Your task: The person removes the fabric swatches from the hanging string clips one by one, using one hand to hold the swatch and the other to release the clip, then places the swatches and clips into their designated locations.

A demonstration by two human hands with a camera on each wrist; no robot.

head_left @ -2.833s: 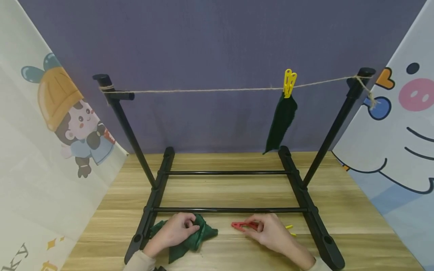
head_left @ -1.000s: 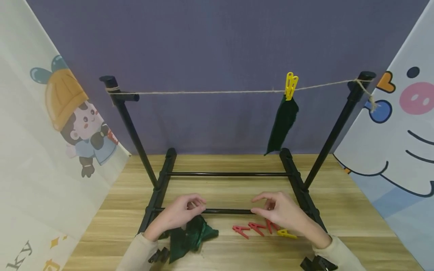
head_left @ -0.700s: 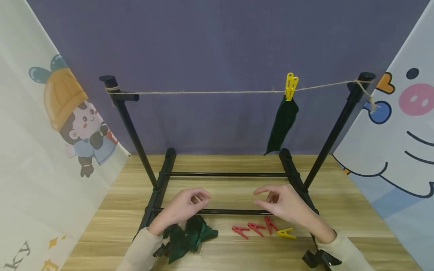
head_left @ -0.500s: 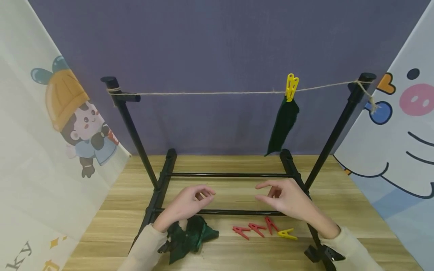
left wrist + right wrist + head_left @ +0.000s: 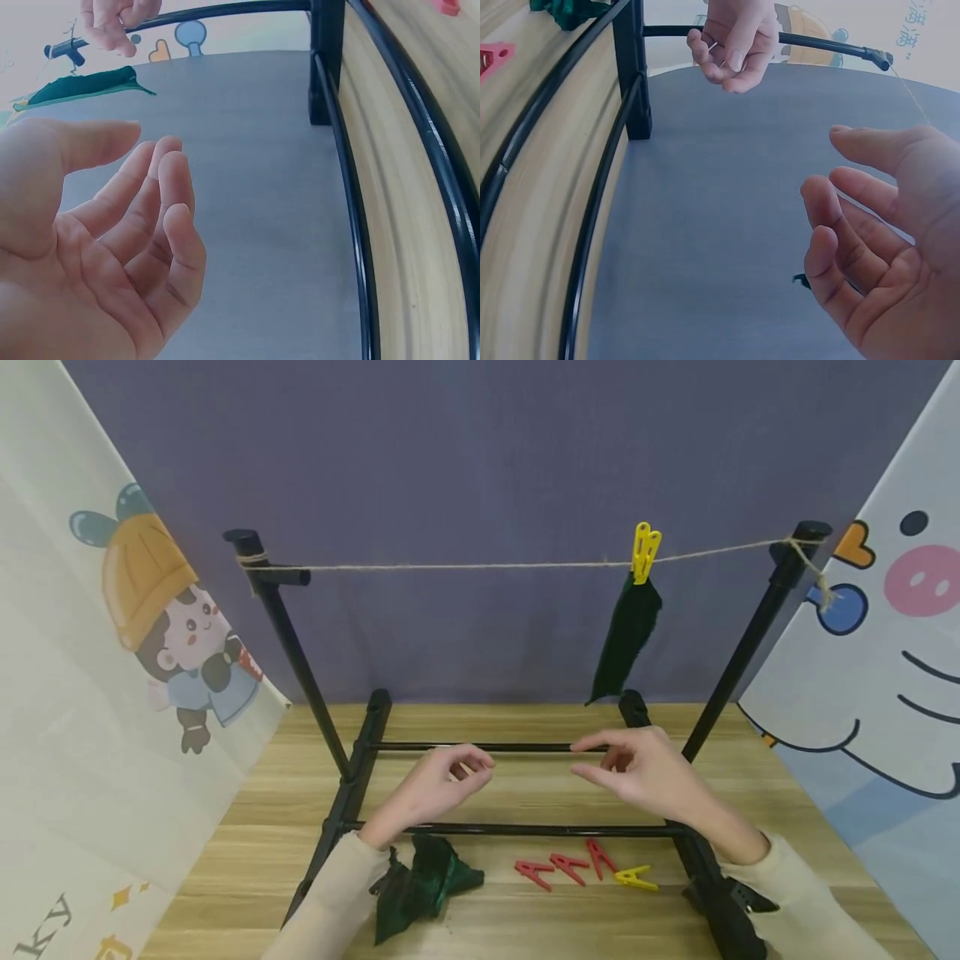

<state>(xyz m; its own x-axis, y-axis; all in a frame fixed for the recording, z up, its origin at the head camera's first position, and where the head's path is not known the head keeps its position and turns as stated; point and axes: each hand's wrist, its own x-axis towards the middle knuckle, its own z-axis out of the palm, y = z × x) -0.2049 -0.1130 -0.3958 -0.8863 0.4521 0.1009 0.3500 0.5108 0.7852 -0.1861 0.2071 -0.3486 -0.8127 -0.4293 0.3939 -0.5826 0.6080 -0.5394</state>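
My left hand (image 5: 442,781) is raised over the rack's lower frame, fingers loosely bent and holding nothing. Level with it on the right, my right hand (image 5: 652,774) has thumb and fingers apart, also empty. In the head view a dark green cloth (image 5: 625,635) hangs from the twine line (image 5: 450,566), pinned by a yellow clothespin (image 5: 645,553). A crumpled green cloth (image 5: 423,889) lies on the table, partly behind the left sleeve. Three red clothespins (image 5: 568,867) and a second yellow clothespin (image 5: 635,877) lie to its right.
The black rack's left post (image 5: 288,652) and right post (image 5: 738,639) carry the twine. Two crossbars (image 5: 517,830) run low over the wooden table (image 5: 510,918). A grey-blue panel (image 5: 450,460) stands behind, with printed sheets at both sides.
Earlier the left hand touched the crumpled cloth and the right held a red clothespin. The clothespin now lies on the table, and both hands have risen forward, away from the table's front.
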